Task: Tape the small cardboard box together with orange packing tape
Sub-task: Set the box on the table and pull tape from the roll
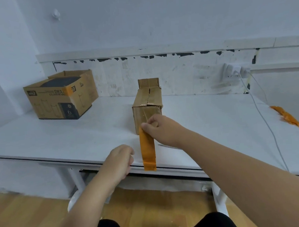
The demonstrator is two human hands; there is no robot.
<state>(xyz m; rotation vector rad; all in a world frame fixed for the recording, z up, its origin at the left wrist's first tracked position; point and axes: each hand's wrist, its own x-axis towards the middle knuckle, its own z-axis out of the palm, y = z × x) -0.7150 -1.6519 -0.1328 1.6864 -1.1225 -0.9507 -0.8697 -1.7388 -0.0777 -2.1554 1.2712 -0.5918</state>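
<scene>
Evidently early: the small brown cardboard box (147, 106) stands on the white surface (56, 137), top seam untaped. Right hand (157, 126) pinches a hanging orange tape strip (147, 149) against its near face; left hand (120, 157) loosely curled, empty.

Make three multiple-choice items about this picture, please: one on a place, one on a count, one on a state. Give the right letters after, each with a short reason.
1. Where is the glassware box relative to the small cardboard box?
A. To its left, near the wall
B. On top of it
C. On the floor

2. How many cardboard boxes stand on the table?
A. One
B. Two
C. Four

3. What is the state of the orange tape strip?
A. Flat across the box top
C. Still on a roll
B. Hanging from the right hand

Answers: 1 A, it sits at the left rear of the table. 2 B, only these two show. 3 B, the fingers pinch its upper end and the rest hangs free; the left hand is beside it.
</scene>
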